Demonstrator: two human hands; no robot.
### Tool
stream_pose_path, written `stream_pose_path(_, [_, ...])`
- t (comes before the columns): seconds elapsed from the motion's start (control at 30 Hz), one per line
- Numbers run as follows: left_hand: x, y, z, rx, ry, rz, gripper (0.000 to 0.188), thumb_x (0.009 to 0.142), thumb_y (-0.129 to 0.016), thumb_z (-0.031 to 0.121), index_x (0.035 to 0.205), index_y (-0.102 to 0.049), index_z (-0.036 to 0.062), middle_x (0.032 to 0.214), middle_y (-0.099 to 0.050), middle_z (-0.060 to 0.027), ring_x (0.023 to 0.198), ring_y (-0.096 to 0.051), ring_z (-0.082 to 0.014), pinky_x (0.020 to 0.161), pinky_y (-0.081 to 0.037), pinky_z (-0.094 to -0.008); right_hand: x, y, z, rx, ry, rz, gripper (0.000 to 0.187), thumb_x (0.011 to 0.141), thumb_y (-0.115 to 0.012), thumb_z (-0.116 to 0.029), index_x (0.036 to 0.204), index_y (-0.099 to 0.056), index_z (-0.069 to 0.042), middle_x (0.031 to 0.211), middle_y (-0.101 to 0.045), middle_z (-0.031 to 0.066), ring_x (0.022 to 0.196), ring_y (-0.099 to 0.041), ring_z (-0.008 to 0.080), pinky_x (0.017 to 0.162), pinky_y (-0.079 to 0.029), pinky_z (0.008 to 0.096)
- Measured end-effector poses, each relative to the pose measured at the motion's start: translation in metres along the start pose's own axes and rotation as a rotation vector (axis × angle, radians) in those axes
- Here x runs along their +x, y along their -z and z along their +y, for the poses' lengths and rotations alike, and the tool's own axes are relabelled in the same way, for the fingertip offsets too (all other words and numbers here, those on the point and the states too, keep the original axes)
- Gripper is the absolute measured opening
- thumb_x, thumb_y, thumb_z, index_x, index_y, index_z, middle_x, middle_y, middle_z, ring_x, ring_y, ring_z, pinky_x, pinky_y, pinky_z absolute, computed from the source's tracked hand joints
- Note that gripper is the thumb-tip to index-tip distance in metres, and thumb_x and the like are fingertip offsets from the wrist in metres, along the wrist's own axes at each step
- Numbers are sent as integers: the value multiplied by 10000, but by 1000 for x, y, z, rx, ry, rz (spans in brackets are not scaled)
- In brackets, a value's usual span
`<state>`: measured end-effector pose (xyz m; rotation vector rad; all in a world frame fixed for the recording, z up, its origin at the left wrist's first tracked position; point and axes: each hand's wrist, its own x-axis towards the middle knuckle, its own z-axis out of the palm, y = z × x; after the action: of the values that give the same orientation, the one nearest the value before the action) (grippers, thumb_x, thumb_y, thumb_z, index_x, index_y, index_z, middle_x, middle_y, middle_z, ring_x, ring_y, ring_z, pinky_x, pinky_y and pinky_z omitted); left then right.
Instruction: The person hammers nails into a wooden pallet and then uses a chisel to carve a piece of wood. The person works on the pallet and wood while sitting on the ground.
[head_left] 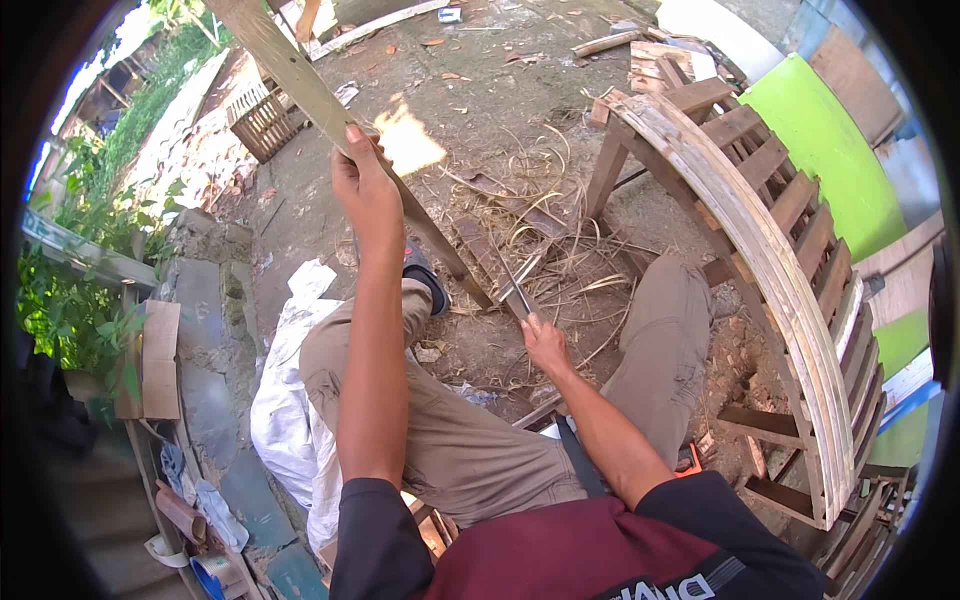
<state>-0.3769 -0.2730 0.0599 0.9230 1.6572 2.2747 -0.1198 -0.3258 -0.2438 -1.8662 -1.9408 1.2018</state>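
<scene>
My left hand [368, 190] is closed round a long, pale slat [330, 110], wood or bamboo. The slat slants from the top left down to the ground between my legs, where its lower end [478, 292] rests or hovers. In my right hand [545, 345] is a long, flat, brownish blade [490, 258], a machete by its shape, pointing up and away to the left. Its handle is mostly covered by my fingers. Beside the slat's lower end, the blade lies over curly shavings [575, 265]; whether blade and slat touch, I cannot tell.
A wooden frame topped with long pale strips [770, 250] stands close on my right. Behind it leans a bright green panel [825, 150]. White sacking [290, 390] lies by my left leg, next to a low block wall [205, 350]. A slatted crate [265, 122] sits farther off, left.
</scene>
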Motion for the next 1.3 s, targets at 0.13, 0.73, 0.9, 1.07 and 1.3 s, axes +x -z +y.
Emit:
stream_pose_path(0.13, [-9, -2, 13, -16, -56, 7, 443, 1056, -502, 490, 976, -560, 58, 851, -534, -13, 783, -493, -102, 717, -423, -282, -20, 13, 16, -55, -190, 82, 397, 1003, -530, -422, 1178, -600, -72, 991, -675, 311, 1005, -658, 482, 848, -527, 563])
stream_pose_path(0.73, [-23, -11, 2, -76, -54, -81, 404, 1056, -514, 471, 1044, -543, 68, 870, -536, -12, 791, -519, -112, 709, -438, -298, -50, -2, -38, 330, -45, 186, 574, 950, -616, -483, 950, -667, 89, 949, -684, 343, 939, -671, 507, 838, -534, 549])
stream_pose_path(0.9, [-32, -16, -6, -65, -54, -151, 359, 1066, -514, 428, 1039, -537, 70, 873, -546, -11, 795, -532, -111, 721, -445, -290, -39, 12, -49, 494, 12, 164, 684, 947, -571, -589, 966, -640, 91, 948, -665, 353, 929, -657, 514, 794, -512, 542])
stream_pose_path(1.07, [-36, -31, 1, -25, -91, -128, 327, 1083, -491, 383, 1044, -538, 62, 893, -565, -20, 807, -537, -113, 746, -447, -292, -46, 13, -72, 549, 116, 323, 701, 926, -571, -654, 942, -595, 46, 882, -654, 319, 897, -648, 504, 776, -497, 523])
stream_pose_path(1.3, [-61, -45, -6, -12, -108, -81, 309, 1086, -496, 364, 1059, -564, 64, 870, -539, 6, 791, -490, -84, 699, -418, -267, -49, 23, -91, 767, 163, 252, 566, 995, -536, -551, 1056, -559, 11, 870, -651, 280, 841, -636, 495, 724, -464, 542])
